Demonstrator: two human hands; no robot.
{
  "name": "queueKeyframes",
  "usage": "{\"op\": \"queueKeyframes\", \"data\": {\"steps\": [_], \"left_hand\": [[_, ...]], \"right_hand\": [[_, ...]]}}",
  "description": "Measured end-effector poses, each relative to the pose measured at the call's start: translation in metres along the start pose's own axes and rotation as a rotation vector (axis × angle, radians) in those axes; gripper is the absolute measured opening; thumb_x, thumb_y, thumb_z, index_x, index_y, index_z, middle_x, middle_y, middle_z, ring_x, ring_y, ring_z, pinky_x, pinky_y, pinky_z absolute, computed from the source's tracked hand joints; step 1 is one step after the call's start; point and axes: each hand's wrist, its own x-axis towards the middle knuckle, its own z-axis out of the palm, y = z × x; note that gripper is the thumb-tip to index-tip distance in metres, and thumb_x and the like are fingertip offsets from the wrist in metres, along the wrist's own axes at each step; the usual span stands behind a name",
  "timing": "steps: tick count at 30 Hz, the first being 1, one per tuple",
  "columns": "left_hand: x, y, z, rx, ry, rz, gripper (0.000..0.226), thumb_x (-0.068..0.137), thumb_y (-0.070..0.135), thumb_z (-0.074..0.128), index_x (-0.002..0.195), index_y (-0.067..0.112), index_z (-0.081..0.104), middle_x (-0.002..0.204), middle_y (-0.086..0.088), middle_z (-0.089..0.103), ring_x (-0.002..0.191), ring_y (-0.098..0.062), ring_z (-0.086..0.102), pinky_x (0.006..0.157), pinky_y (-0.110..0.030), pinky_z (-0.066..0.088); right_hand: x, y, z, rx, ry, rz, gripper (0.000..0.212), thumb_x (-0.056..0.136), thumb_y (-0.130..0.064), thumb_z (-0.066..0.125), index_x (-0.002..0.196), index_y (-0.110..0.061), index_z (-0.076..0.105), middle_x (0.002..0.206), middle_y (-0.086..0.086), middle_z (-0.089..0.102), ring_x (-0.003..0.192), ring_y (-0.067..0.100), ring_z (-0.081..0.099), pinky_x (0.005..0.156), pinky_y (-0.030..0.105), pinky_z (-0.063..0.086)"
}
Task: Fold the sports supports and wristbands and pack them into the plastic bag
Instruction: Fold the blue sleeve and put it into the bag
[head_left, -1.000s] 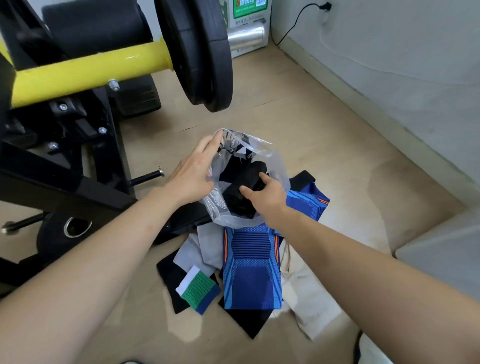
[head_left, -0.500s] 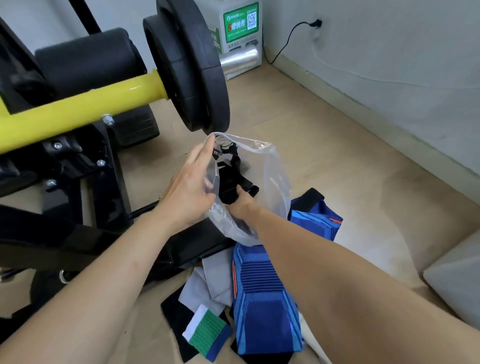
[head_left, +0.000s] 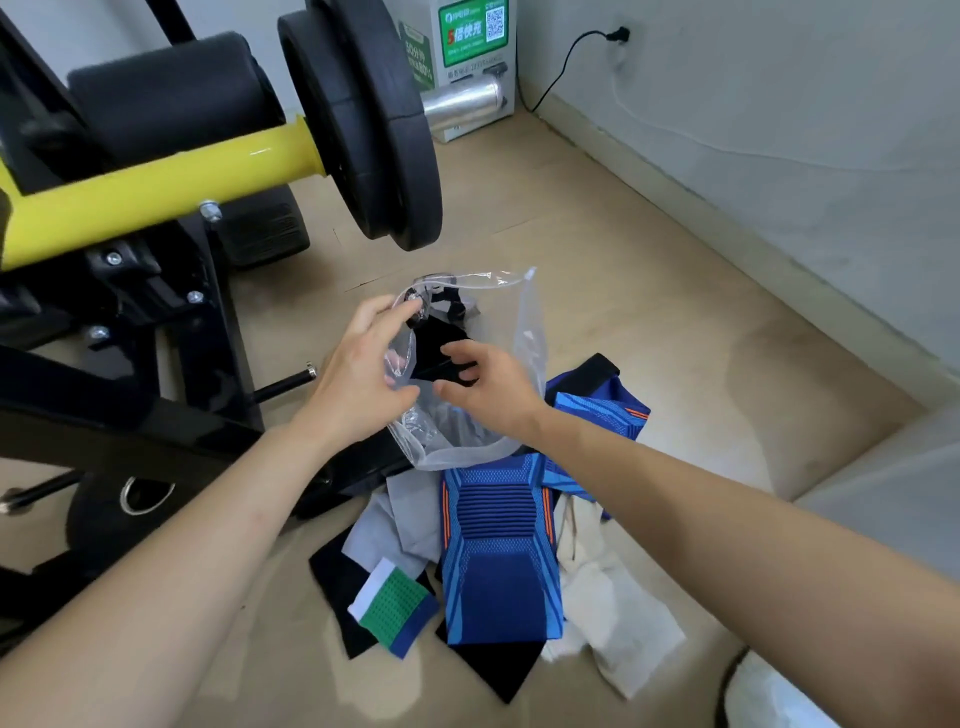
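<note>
A clear plastic bag (head_left: 525, 358) stands open on the floor with a black support (head_left: 435, 347) inside it. My left hand (head_left: 358, 374) grips the bag's left rim, some fingers showing through the plastic. At the bag's mouth my right hand (head_left: 493, 389) hovers over the black support with loosely curved fingers, holding nothing. In front of the bag lie a blue knee support (head_left: 498, 551), a second blue support (head_left: 597, 415), a green, white and blue wristband (head_left: 392, 608), a grey piece (head_left: 410, 514), black pieces (head_left: 337, 577) and a cream cloth (head_left: 608, 587).
A gym machine fills the left: black frame (head_left: 130, 405), yellow bar (head_left: 156, 192) and black weight plates (head_left: 374, 119) hanging just beyond the bag. A white and green kiosk (head_left: 467, 47) stands at the back by the grey wall (head_left: 779, 104). Bare floor (head_left: 701, 338) lies to the right.
My right hand has come out of the bag and left the black support inside. The left hand keeps hold of the bag's rim. The camera has tilted slightly.
</note>
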Motion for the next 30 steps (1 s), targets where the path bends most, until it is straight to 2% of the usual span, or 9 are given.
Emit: {"op": "queueKeyframes", "data": {"steps": [4,6,9,13,16,19,23,26,30], "left_hand": [[-0.016,0.007,0.006,0.004,0.036,0.004,0.076,0.076,0.008,0.08,0.144,0.027,0.052,0.153,0.005,0.03,0.124,-0.019,0.052,0.099,-0.038,0.051],[-0.026,0.013,0.008,0.028,0.051,0.014,0.071,0.077,0.009,0.08,0.141,0.023,0.055,0.159,-0.001,0.026,0.143,-0.018,0.036,0.111,-0.036,0.04],[-0.046,0.025,0.014,0.118,0.12,0.058,0.06,0.077,0.008,0.077,0.134,0.015,0.061,0.161,-0.009,0.026,0.15,-0.025,0.025,0.115,-0.038,0.03],[-0.083,0.035,0.038,0.28,0.261,0.194,0.04,0.074,0.002,0.071,0.114,0.01,0.07,0.135,-0.011,0.054,0.125,-0.035,0.044,0.104,-0.05,0.04],[-0.116,0.031,0.068,0.242,0.161,0.26,0.034,0.074,-0.001,0.067,0.107,0.009,0.07,0.113,-0.007,0.059,0.104,-0.029,0.053,0.085,-0.045,0.049],[-0.146,0.021,0.099,0.183,-0.056,0.095,0.035,0.078,0.005,0.07,0.112,0.015,0.068,0.109,0.0,0.059,0.101,-0.024,0.055,0.082,-0.043,0.051],[-0.164,0.013,0.135,0.105,-0.246,-0.328,0.045,0.086,0.026,0.073,0.128,0.017,0.06,0.12,-0.003,0.056,0.114,-0.028,0.056,0.09,-0.035,0.044],[-0.165,0.011,0.154,0.092,-0.28,-0.559,0.064,0.088,0.037,0.073,0.142,0.017,0.044,0.136,-0.009,0.048,0.12,-0.033,0.055,0.092,-0.04,0.046],[-0.164,0.008,0.173,0.01,-0.225,-0.733,0.073,0.086,0.034,0.077,0.141,0.011,0.035,0.139,-0.014,0.044,0.117,-0.037,0.057,0.088,-0.041,0.045]], "right_hand": [[-0.038,-0.01,-0.03,-0.035,0.028,-0.126,0.042,0.083,-0.023,0.076,0.124,-0.021,0.065,0.119,-0.001,0.065,0.104,0.011,0.06,0.087,0.029,0.054],[-0.054,-0.008,-0.043,-0.069,0.035,-0.152,0.04,0.082,-0.027,0.077,0.12,-0.023,0.067,0.114,-0.005,0.066,0.101,0.009,0.06,0.084,0.029,0.055],[-0.078,0.004,-0.058,-0.235,0.019,-0.251,0.037,0.081,-0.033,0.074,0.116,-0.021,0.069,0.11,-0.007,0.064,0.098,0.009,0.06,0.083,0.026,0.053],[-0.111,0.036,-0.061,-0.422,-0.057,-0.284,0.038,0.081,-0.034,0.076,0.114,-0.017,0.069,0.111,-0.003,0.061,0.101,0.015,0.06,0.086,0.032,0.052],[-0.13,0.066,-0.054,-0.491,-0.118,-0.236,0.041,0.08,-0.037,0.077,0.115,-0.018,0.068,0.115,-0.001,0.061,0.104,0.02,0.059,0.09,0.037,0.051],[-0.146,0.093,-0.047,-0.55,-0.186,-0.142,0.044,0.08,-0.039,0.077,0.117,-0.017,0.068,0.115,0.002,0.061,0.106,0.024,0.059,0.093,0.039,0.049],[-0.165,0.126,-0.035,-0.623,-0.289,-0.076,0.047,0.078,-0.038,0.077,0.12,-0.019,0.067,0.119,0.005,0.058,0.107,0.031,0.055,0.098,0.041,0.044],[-0.173,0.145,-0.028,-0.693,-0.316,-0.028,0.046,0.084,-0.04,0.07,0.125,-0.021,0.063,0.127,0.005,0.055,0.108,0.032,0.051,0.099,0.037,0.04],[-0.173,0.155,-0.028,-0.604,-0.346,-0.013,0.038,0.086,-0.031,0.07,0.121,-0.018,0.065,0.116,0.005,0.063,0.106,0.026,0.058,0.096,0.032,0.042]]}}
